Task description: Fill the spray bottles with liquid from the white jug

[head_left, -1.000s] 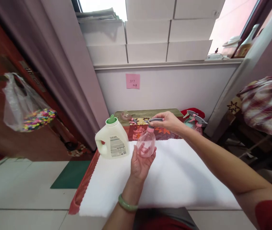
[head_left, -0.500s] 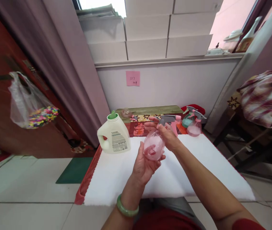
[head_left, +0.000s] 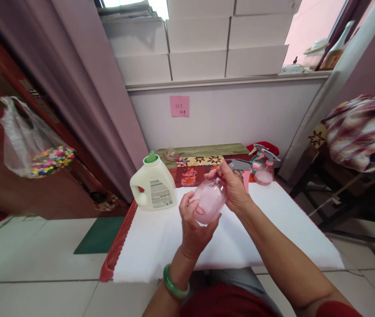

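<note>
A clear pink spray bottle (head_left: 211, 198) is held above the white cloth, tilted with its grey and pink trigger head toward the right. My left hand (head_left: 195, 229) wraps round the lower body of the bottle, fingers on its left side and thumb beneath. Around the bottle's neck, just under the spray head (head_left: 240, 164), my right hand (head_left: 233, 185) is closed. The collar is mostly hidden by those fingers. Left of my hands stands a cream jug (head_left: 154, 185) with a green cap.
Other spray bottles, one of them pink (head_left: 264, 176), stand at the back right of the table. A clear bottle (head_left: 171, 154) lies at the back left. White cloth (head_left: 273, 224) covers the front. A plaid fabric bundle (head_left: 362, 132) sits at right.
My left hand has shifted from cupping the bottle's base to gripping its side. The right fingers have closed round the neck, and the bottle leans more to the right.
</note>
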Demonstrator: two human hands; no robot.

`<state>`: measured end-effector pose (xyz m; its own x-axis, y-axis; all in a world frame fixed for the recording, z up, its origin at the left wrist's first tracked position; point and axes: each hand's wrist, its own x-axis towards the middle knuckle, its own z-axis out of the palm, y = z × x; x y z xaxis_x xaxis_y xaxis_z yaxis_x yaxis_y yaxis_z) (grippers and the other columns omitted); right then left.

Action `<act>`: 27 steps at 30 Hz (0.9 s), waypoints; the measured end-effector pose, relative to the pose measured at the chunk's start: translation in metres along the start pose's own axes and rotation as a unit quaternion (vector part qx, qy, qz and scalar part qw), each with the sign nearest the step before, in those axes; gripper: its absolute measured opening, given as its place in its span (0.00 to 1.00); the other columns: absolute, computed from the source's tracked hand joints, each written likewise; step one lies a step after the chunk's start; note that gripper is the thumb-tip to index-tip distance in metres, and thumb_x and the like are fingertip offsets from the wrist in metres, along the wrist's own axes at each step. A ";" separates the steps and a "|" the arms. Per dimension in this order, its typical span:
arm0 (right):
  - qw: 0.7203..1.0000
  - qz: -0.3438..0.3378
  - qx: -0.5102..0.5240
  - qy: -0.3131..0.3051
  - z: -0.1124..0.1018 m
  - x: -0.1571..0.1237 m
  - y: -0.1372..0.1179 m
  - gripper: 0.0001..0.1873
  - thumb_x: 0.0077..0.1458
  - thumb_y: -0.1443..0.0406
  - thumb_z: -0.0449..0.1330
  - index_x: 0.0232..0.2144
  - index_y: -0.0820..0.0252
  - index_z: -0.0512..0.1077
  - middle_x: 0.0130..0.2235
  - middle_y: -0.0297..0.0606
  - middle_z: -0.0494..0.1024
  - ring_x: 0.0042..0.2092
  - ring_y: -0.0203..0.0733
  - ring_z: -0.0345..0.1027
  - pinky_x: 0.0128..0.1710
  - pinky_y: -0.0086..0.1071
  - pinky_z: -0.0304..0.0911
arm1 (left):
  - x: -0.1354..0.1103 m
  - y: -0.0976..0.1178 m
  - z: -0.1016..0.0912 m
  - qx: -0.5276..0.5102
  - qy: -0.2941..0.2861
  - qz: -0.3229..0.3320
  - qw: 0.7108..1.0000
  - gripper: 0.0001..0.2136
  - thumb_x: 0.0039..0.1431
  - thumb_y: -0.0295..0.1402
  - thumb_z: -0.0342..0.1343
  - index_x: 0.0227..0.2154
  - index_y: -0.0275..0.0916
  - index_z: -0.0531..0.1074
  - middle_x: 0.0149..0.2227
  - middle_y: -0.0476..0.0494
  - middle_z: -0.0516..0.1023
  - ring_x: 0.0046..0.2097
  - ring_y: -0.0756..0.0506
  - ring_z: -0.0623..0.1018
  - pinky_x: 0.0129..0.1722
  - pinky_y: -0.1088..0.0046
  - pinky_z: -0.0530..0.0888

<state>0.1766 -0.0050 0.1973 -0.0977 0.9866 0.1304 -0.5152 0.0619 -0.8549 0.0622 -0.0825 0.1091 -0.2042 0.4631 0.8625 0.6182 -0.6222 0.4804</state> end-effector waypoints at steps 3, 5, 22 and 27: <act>1.000 0.008 0.005 -0.023 -0.004 -0.004 -0.005 0.29 0.46 0.41 0.73 0.22 0.52 0.66 0.26 0.34 0.81 0.38 0.51 0.81 0.35 0.38 0.72 | 0.003 0.009 -0.005 -0.102 -0.013 -0.103 0.989 0.36 0.45 0.34 0.77 0.55 0.48 0.64 0.58 0.34 0.72 0.60 0.32 0.75 0.57 0.47 0.75; 0.999 0.012 0.017 -0.046 -0.006 -0.005 -0.009 0.30 0.45 0.40 0.73 0.22 0.53 0.65 0.26 0.34 0.82 0.39 0.51 0.81 0.38 0.39 0.73 | 0.005 0.015 -0.008 -0.233 -0.028 -0.244 0.941 0.36 0.44 0.37 0.77 0.56 0.47 0.65 0.57 0.35 0.75 0.55 0.34 0.79 0.52 0.54 0.79; 1.000 -0.005 -0.011 0.005 -0.016 0.003 0.002 0.28 0.47 0.38 0.71 0.24 0.52 0.70 0.26 0.36 0.82 0.36 0.51 0.81 0.36 0.40 0.74 | 0.002 0.020 0.000 -0.138 -0.065 -0.260 0.954 0.45 0.39 0.39 0.80 0.61 0.45 0.64 0.62 0.33 0.72 0.64 0.32 0.73 0.65 0.52 0.67; 0.999 0.028 0.001 -0.042 -0.019 0.004 -0.006 0.32 0.44 0.36 0.73 0.23 0.53 0.68 0.28 0.35 0.84 0.37 0.48 0.81 0.39 0.38 0.75 | 0.012 0.015 -0.009 -0.421 -0.156 -0.478 0.755 0.34 0.48 0.49 0.73 0.55 0.42 0.68 0.46 0.37 0.82 0.41 0.38 0.84 0.38 0.64 0.79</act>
<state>0.1956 0.0011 0.1928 -0.1982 0.9724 0.1235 -0.5085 0.0057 -0.8610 0.0622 -0.0914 0.1279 0.0181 0.9990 0.0414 -0.4264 -0.0298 0.9041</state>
